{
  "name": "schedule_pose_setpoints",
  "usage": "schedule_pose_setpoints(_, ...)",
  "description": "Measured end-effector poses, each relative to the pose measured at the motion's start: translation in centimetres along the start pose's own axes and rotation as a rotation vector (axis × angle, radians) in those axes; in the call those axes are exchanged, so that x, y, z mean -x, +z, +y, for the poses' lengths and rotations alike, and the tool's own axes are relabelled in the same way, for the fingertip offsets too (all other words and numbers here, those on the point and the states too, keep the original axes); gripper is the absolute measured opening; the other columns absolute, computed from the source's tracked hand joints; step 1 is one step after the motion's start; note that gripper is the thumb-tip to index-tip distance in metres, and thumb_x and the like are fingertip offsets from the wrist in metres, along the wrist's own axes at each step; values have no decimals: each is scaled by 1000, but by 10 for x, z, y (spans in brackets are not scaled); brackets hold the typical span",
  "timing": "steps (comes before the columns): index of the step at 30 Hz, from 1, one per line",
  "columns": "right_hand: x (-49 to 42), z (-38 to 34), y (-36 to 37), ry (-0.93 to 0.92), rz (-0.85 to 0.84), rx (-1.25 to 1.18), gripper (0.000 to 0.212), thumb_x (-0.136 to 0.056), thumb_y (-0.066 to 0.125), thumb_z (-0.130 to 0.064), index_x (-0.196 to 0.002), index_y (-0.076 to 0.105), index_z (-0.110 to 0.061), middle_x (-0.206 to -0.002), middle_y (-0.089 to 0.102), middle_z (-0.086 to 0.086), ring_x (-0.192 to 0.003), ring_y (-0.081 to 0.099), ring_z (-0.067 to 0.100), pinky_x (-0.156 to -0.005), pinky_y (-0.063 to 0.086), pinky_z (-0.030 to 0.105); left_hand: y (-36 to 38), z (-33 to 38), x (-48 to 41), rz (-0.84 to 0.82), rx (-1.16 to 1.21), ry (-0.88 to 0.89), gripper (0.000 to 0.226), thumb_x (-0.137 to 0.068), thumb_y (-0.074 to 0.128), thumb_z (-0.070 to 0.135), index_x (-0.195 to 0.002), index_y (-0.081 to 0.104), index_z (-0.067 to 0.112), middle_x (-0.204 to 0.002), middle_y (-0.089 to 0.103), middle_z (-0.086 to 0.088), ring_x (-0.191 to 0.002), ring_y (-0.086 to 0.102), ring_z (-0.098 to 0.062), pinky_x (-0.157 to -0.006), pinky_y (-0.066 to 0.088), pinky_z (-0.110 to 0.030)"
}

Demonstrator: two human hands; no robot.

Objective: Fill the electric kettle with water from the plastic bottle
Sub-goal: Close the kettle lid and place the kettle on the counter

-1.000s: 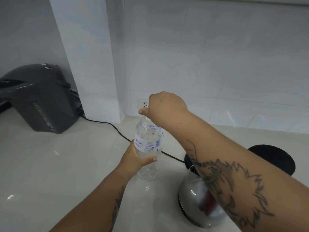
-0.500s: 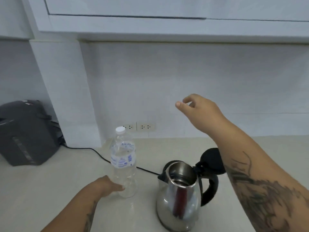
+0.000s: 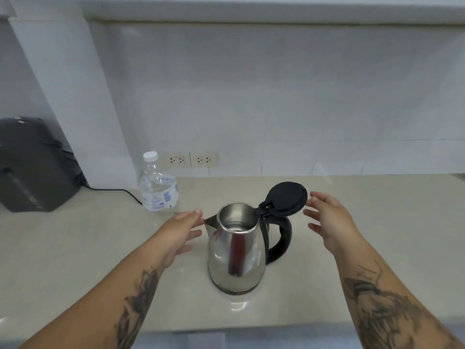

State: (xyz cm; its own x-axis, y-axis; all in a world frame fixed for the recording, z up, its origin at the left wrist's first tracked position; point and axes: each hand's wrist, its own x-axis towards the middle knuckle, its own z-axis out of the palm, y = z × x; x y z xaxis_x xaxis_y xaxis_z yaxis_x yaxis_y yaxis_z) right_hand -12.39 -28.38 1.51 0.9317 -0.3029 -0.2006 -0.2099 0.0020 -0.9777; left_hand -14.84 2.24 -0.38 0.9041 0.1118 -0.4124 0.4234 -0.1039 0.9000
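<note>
A steel electric kettle [image 3: 236,250] stands in the middle of the counter with its black lid [image 3: 286,197] flipped up and its black handle on the right. A clear plastic bottle [image 3: 158,187] with a white cap on stands upright behind and left of the kettle, near the wall. My left hand [image 3: 180,233] hovers open just left of the kettle's spout, holding nothing. My right hand [image 3: 329,220] is open to the right of the raised lid, fingers spread, touching nothing.
A dark grey appliance [image 3: 32,167] sits at the far left against the wall, with a black cord [image 3: 113,191] running along the counter behind the bottle. Two wall sockets [image 3: 191,159] are behind the bottle. The counter's front edge [image 3: 226,328] runs close below the kettle.
My left hand has let go of the bottle and moved right beside the kettle. My right hand has dropped from above down next to the lid. The view has pulled back.
</note>
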Motion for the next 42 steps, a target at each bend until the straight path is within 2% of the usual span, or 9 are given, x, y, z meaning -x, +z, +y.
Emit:
schedule_pose_setpoints(9, 2, 8, 19, 30, -102, -33, 30, -88, 58, -36, -116, 59, -27, -112, 69, -5, -104, 65, 16, -91, 45, 38, 33, -3, -1, 71, -16, 34, 35, -102, 42, 37, -121, 65, 20, -115, 67, 3, -114, 62, -18, -90, 38, -40)
schedule_pose_setpoints(13, 4, 0, 23, 8, -123, 26, 29, -86, 58, -35, -113, 61, -26, -111, 70, -5, -104, 65, 16, -87, 44, 37, 31, -7, -11, 52, -99, 73, 27, -99, 45, 30, -95, 70, 19, -94, 66, 0, -98, 62, -18, -67, 36, -32)
schedule_pose_setpoints(17, 9, -18, 38, -148, -140, 126, 24, -88, 54, -34, -109, 64, -26, -111, 68, -6, -101, 64, 16, -75, 44, 28, 29, -9, -19, 77, -144, 100, 25, -91, 46, 23, -81, 67, 18, -83, 67, -3, -88, 61, -20, -65, 35, -33)
schedule_pose_setpoints(25, 22, -40, 105, -539, -237, 818, 54, -81, 59, -33, -134, 49, -29, -133, 53, -2, -111, 56, 20, -86, 47, 34, 25, -10, -22, 87, -150, 63, 27, -90, 46, 23, -82, 69, 11, -99, 73, -16, -100, 67, -30, -66, 37, -34)
schedule_pose_setpoints(27, 25, -34, 118, -577, -273, 975, 57, -80, 58, -32, -136, 46, -29, -138, 49, -1, -113, 55, 22, -84, 48, 36, 24, -11, -22, 72, -148, 57, 32, -91, 46, 25, -96, 71, 6, -110, 73, -16, -102, 69, -30, -63, 36, -32)
schedule_pose_setpoints(29, 24, -26, 123, -574, -294, 1038, 54, -80, 58, -29, -132, 47, -28, -139, 47, -2, -109, 56, 22, -81, 48, 36, 22, -8, -22, 50, -170, 59, 30, -93, 47, 25, -93, 72, 9, -114, 73, -13, -101, 71, -23, -62, 35, -30)
schedule_pose_setpoints(35, 19, -16, 126, -523, -303, 969, 43, -81, 59, -25, -123, 50, -22, -130, 50, -3, -90, 57, 19, -77, 48, 35, 16, 1, -20, 57, -248, 79, 27, -94, 52, 27, -107, 72, 13, -115, 72, -3, -101, 71, -17, -61, 39, -27)
schedule_pose_setpoints(39, 19, -14, 119, -508, -353, 920, 57, -82, 66, -41, -133, 46, -24, -138, 47, -3, -117, 52, 20, -92, 42, 33, 19, -5, -20, 27, -196, 93, 25, -94, 49, 26, -84, 69, 15, -115, 73, -10, -103, 72, -21, -57, 36, -28)
schedule_pose_setpoints(42, 18, -17, 97, -463, -352, 638, 59, -81, 64, -53, -133, 49, -30, -139, 48, -8, -129, 45, 13, -103, 39, 34, 20, -13, -16, 37, -128, 97, 30, -96, 49, 36, -82, 68, 19, -114, 72, -4, -108, 68, -22, -66, 40, -28)
